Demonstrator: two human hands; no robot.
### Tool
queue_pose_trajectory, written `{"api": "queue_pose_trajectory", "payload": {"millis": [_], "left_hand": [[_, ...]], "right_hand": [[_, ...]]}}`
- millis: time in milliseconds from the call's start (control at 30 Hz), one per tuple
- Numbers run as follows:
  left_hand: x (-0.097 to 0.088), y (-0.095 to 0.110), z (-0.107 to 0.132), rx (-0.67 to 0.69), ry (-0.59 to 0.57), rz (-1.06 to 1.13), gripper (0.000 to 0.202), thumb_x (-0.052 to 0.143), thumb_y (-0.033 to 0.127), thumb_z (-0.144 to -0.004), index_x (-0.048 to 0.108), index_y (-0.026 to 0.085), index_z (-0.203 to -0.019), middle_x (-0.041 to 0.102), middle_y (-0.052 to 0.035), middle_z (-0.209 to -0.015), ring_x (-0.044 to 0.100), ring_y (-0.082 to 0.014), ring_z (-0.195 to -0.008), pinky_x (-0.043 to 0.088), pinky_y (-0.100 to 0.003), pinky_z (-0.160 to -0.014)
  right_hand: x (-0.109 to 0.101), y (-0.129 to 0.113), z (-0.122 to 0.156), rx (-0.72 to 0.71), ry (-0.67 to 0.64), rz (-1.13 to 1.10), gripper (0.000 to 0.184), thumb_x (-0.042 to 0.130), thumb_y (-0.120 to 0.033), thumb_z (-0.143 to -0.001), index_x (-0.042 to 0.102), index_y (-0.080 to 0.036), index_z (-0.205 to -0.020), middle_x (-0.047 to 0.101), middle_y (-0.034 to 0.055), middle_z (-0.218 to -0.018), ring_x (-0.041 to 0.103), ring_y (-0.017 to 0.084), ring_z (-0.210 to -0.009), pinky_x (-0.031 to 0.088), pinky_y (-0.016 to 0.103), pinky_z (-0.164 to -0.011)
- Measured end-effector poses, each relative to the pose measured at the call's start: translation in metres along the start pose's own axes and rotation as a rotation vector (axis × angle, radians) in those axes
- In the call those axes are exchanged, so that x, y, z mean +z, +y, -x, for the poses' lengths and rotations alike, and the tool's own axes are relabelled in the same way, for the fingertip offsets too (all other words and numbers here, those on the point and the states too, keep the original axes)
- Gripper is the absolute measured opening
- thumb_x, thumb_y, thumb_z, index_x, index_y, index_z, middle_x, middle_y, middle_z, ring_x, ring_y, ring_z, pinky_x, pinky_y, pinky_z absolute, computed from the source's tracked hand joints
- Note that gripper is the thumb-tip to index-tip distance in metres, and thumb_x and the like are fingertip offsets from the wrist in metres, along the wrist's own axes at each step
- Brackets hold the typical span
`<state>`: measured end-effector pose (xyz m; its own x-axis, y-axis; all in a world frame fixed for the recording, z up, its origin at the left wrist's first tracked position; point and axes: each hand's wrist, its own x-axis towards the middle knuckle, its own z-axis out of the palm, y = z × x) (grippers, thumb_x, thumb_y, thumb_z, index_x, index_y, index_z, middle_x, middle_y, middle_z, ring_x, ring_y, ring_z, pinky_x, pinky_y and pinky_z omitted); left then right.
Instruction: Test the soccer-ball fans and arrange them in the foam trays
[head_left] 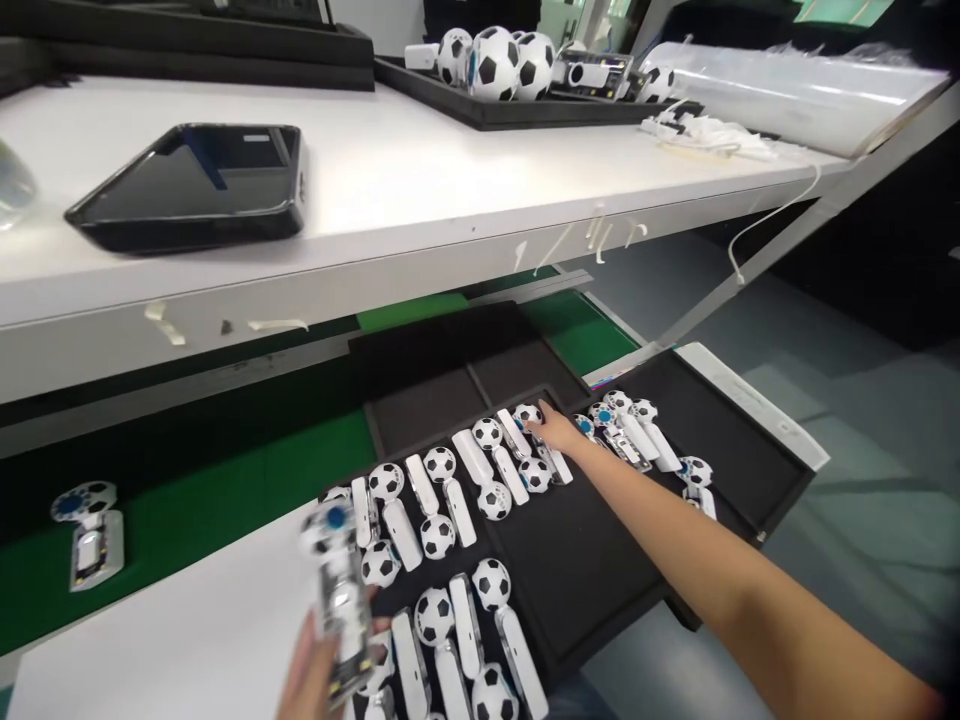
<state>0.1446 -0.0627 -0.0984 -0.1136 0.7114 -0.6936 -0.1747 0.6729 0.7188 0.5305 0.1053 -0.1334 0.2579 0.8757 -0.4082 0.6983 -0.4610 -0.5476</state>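
Note:
My left hand point(319, 660), at the bottom, is closed on a device with a soccer-ball head point(341, 590). A blue disc shows on its head, and its handle has exposed inner parts; motion blurs it a little. Farther off, my right hand point(553, 428) reaches into the black tray point(577, 560), its fingers at a white soccer-ball device point(528, 416) near the tray's far edge. The fingertips are partly hidden, and whether they grip it is unclear. Several white soccer-ball devices point(472, 460) lie in rows in this tray, heads facing alternate ways.
Above is a white shelf point(420, 190) carrying a black phone point(202, 185), a tray of soccer-ball parts point(495, 65) and a plastic film roll point(780, 95). Another black tray point(720, 420) stands at right. One open device point(94, 540) lies on the green surface point(247, 500) at left.

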Motion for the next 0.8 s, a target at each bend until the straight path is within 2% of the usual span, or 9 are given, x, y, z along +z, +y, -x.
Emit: {"api": "queue_pose_trajectory", "payload": {"millis": [100,233,267,333,433,500,567,700,800], "left_hand": [[0.079,0.014,0.003,-0.058,-0.432,0.040,0.066,0.059,0.049,-0.075,0.037,0.026,-0.133,0.060,-0.0079,-0.119,0.064,-0.0217,-0.077,0.050,-0.029,-0.060],[0.157,0.043,-0.003,-0.047,-0.908,-0.118,0.048,0.058,0.037,-0.079,0.051,0.020,-0.123,0.066,-0.0097,-0.102,0.065,-0.0188,-0.064,0.044,-0.025,-0.050],[0.172,0.048,-0.007,-0.060,-0.949,-0.155,0.046,0.057,0.038,-0.079,0.053,0.019,-0.120,0.067,-0.0103,-0.097,0.066,-0.0201,-0.064,0.045,-0.025,-0.050],[0.196,0.053,-0.019,-0.065,-0.896,-0.195,0.046,0.052,0.044,-0.080,0.055,0.015,-0.115,0.067,-0.0128,-0.092,0.066,-0.0236,-0.066,0.048,-0.029,-0.052],[0.212,0.052,-0.044,0.045,-0.619,-0.212,0.050,0.046,0.048,-0.081,0.050,0.014,-0.117,0.061,-0.0167,-0.110,0.065,-0.0245,-0.085,0.051,-0.034,-0.068],[0.206,0.048,-0.062,0.133,-0.450,-0.232,0.049,0.047,0.046,-0.080,0.047,0.016,-0.119,0.053,-0.0158,-0.123,0.061,-0.0224,-0.096,0.049,-0.032,-0.078],[0.183,0.042,-0.076,0.182,-0.304,-0.272,0.049,0.048,0.045,-0.078,0.048,0.016,-0.118,0.053,-0.0152,-0.123,0.059,-0.0223,-0.099,0.047,-0.033,-0.081],[0.103,0.024,-0.082,0.205,-0.035,-0.371,0.045,0.047,0.040,-0.078,0.051,0.013,-0.113,0.059,-0.0151,-0.114,0.061,-0.0234,-0.093,0.049,-0.036,-0.079],[0.028,0.011,-0.077,0.225,0.163,-0.475,0.034,0.046,0.031,-0.081,0.056,0.014,-0.109,0.062,-0.0127,-0.111,0.062,-0.0218,-0.091,0.050,-0.036,-0.077]], "right_hand": [[-0.018,-0.012,0.030,-0.178,-0.127,-0.160,0.062,0.044,-0.039,-0.091,0.016,-0.023,-0.144,0.029,0.0114,-0.145,0.040,0.023,-0.125,0.038,0.036,-0.099],[-0.060,-0.010,0.073,-0.348,-0.429,-0.285,0.063,0.063,-0.044,-0.076,0.042,-0.027,-0.133,0.056,0.0057,-0.123,0.059,0.021,-0.098,0.049,0.033,-0.081],[-0.072,-0.004,0.081,-0.372,-0.462,-0.301,0.062,0.068,-0.042,-0.071,0.050,-0.026,-0.127,0.059,0.0051,-0.118,0.059,0.021,-0.097,0.048,0.032,-0.081],[-0.092,0.015,0.091,-0.387,-0.402,-0.321,0.055,0.072,-0.040,-0.065,0.059,-0.024,-0.116,0.060,0.0041,-0.113,0.058,0.023,-0.098,0.047,0.033,-0.084],[-0.103,0.053,0.089,-0.303,-0.020,-0.325,0.048,0.063,-0.045,-0.073,0.054,-0.023,-0.115,0.053,0.0062,-0.120,0.050,0.026,-0.110,0.040,0.037,-0.095],[-0.090,0.079,0.077,-0.225,0.264,-0.310,0.052,0.052,-0.049,-0.079,0.042,-0.022,-0.123,0.045,0.0099,-0.125,0.041,0.027,-0.119,0.032,0.042,-0.101],[-0.065,0.101,0.059,-0.189,0.439,-0.280,0.055,0.048,-0.050,-0.079,0.035,-0.019,-0.123,0.041,0.0129,-0.124,0.037,0.027,-0.120,0.028,0.045,-0.103],[-0.002,0.127,0.031,-0.292,0.452,-0.220,0.049,0.049,-0.052,-0.071,0.045,-0.018,-0.106,0.046,0.0134,-0.112,0.043,0.029,-0.114,0.031,0.045,-0.102],[0.025,0.132,0.028,-0.372,0.417,-0.202,0.044,0.050,-0.053,-0.066,0.048,-0.020,-0.096,0.050,0.0146,-0.108,0.046,0.034,-0.111,0.031,0.051,-0.101]]}}
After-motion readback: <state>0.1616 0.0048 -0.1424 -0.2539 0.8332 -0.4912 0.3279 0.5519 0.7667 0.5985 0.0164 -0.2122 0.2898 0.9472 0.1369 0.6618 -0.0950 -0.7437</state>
